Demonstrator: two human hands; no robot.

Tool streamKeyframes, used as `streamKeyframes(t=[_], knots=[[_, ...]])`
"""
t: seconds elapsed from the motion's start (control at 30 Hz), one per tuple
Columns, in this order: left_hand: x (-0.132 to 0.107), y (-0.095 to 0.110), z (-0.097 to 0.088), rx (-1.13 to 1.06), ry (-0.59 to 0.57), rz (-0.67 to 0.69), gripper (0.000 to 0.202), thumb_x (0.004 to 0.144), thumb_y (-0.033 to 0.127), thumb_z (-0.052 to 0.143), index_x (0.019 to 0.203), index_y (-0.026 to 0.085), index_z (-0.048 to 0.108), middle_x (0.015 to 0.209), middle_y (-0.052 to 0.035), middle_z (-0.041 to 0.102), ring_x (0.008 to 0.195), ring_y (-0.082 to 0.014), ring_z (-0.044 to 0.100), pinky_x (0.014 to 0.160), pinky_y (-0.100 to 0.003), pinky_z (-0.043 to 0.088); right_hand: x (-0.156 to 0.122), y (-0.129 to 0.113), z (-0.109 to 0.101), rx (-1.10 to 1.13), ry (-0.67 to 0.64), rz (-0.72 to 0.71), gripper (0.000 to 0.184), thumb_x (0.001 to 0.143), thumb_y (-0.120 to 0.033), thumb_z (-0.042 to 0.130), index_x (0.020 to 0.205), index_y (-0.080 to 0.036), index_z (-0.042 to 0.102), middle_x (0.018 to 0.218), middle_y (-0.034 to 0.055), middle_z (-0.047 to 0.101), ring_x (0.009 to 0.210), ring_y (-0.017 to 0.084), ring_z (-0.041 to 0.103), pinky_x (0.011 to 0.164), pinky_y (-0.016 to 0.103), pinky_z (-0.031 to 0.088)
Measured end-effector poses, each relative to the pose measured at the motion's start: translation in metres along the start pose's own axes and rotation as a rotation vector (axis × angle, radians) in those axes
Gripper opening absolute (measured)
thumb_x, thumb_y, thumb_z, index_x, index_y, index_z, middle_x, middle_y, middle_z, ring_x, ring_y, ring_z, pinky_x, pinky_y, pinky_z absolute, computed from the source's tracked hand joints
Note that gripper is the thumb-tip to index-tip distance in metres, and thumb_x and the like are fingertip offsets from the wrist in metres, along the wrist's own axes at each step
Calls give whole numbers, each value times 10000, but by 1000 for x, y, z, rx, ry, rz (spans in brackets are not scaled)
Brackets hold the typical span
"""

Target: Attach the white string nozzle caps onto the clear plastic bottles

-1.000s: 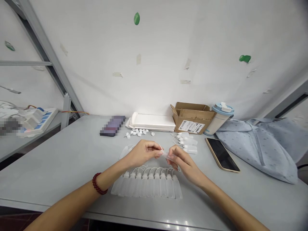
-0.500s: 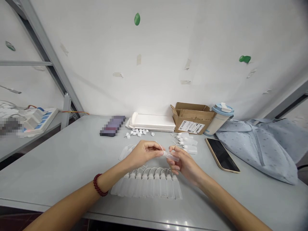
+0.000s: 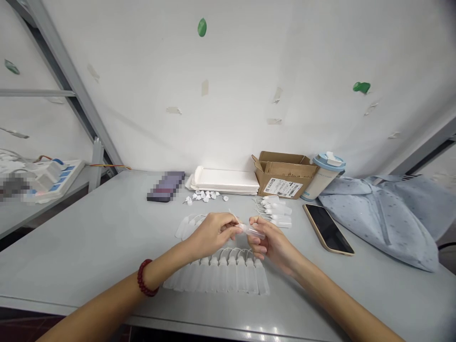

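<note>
Bright, even light covers the wall [image 3: 149, 57], with a faint diagonal shadow at left; glints speckle the near edge of the desk [image 3: 107, 232], soft shade lies under the right arm [image 3: 327, 283]. Margins stretch, the top right corner darkens, pixelation masks a purple item [image 3: 166, 186], and the bottle [image 3: 255, 232] looks soft

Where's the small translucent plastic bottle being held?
In the head view, the bottle is right of and below centre, between the left hand and right hand, above the translucent bottle row.

We hold one slim, translucent bottle [image 3: 255, 232] between our hands [image 3: 213, 232], slanted slightly from level, its whitish neck [image 3: 243, 228] pointing left, a thin pale strand [image 3: 233, 215] rising beside that end.
</note>
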State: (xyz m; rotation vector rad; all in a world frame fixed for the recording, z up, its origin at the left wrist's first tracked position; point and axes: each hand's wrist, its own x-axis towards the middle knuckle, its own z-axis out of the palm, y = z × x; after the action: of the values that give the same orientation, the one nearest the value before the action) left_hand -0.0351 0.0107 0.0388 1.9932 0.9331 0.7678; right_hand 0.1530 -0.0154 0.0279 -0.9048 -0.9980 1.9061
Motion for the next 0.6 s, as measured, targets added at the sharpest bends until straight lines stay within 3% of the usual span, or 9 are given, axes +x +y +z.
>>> streamKeyframes(t=[0.13,0.33,0.43,0.6], knots=[[-2,0,2,135,61,172,158,838,189,503,913,172,641,852,-46,640,766,-156,578,688,-251,474,1,0,0,28,4,19,177,814,-334,566,828,-234,421,568,-82,362,418,48,276,428,172,266],[0,3,1,-124,14,-23,161,800,271,577,883,168,669,893,-38,658,754,-145,601,685,-232,491,1,1,1,5,-11,17,190,818,-353,569,826,-226,428,561,-79,368,419,50,279,428,178,274],[0,4,-1,-246,-60,-100,221,822,343,550,848,157,665,798,-25,653,676,-134,595,645,-231,485,0,0,2,-12,-20,12,195,822,-365,567,819,-224,432,561,-78,372,419,51,281,424,181,282],[0,5,-1,-219,-110,-157,320,841,410,518,692,143,614,652,-2,606,599,-125,587,576,-212,459,-2,-2,3,-14,-27,3,173,838,-352,544,828,-228,424,554,-84,355,418,50,265,423,183,284]])
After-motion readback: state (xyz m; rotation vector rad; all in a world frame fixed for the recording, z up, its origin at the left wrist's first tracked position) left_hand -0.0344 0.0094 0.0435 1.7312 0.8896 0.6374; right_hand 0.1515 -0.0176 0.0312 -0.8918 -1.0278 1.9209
